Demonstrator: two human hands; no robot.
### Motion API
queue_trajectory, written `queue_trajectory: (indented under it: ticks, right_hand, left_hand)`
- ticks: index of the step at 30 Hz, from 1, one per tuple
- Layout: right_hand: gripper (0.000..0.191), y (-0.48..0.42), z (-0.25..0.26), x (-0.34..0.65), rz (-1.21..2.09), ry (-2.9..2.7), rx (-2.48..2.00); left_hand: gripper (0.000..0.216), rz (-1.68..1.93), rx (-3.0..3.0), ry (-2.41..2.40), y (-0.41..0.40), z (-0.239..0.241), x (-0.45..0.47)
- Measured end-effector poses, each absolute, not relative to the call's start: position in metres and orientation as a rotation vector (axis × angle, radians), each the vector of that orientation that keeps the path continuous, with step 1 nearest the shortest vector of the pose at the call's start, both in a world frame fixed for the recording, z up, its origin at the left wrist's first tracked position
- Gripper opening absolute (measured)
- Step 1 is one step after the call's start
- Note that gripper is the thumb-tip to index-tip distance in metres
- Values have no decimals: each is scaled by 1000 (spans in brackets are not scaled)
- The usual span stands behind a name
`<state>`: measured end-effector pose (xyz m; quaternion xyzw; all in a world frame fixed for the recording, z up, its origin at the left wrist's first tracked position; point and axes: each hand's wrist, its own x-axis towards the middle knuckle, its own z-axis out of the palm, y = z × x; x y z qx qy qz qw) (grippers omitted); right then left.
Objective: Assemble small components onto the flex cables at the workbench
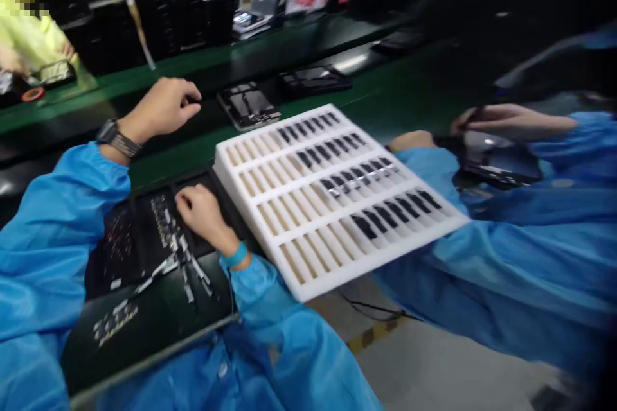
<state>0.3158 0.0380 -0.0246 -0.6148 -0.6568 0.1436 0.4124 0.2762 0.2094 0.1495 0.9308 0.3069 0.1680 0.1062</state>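
Note:
My left hand (166, 106), with a dark watch on its wrist, is held over the green bench beyond the black tray. Its fingers are curled toward the thumb, and I cannot make out anything between them. Closer to me, my right hand (200, 210) is over the black tray (144, 257), thumb and fingers drawn together, its contents too blurred to tell. Small parts and silvery strips (176, 247) lie in the tray beside it. Right of this hand, a white foam tray (332, 260) rests tilted, with black pieces (364, 226) in the right part of its slotted rows.
An opened device (248, 104) and a dark device (315, 79) lie on the green bench (178, 157). At the right, a co-worker's hand (520, 123) is above another device (504, 157). Small metallic pieces (116, 324) lie near the front edge. Black bins (120, 19) stand across.

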Motion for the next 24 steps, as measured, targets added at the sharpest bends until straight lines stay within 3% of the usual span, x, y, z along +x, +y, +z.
queue_trajectory:
  ticks: [3, 5, 7, 10, 15, 20, 24]
  right_hand:
    - [22, 39, -31, 320, 416, -1615, -1526]
    - [18, 40, -35, 320, 439, -1536, -1468]
    - [16, 38, -37, 318, 487, -1474, -1394]
    - [20, 23, -29, 312, 566, -1518, -1357]
    - [23, -35, 24, 315, 484, -1760, -1360]
    - [23, -103, 93, 344, 287, -1685, -1447]
    - [25, -133, 117, 384, 145, -1480, -1714]
  left_hand:
    - [23, 730, 2556, 1121, 125, 170, 157]
    - [16, 921, 2425, 1253, 57, 158, 83]
    - [12, 988, 2234, 1401, -7, 122, 21]
    - [11, 783, 2074, 1547, -76, 43, -40]
    - [30, 655, 2075, 1751, -123, -50, -54]
    - [22, 740, 2016, 1754, -127, -61, -45]
    - [17, 593, 1925, 1590, -109, -56, -59]
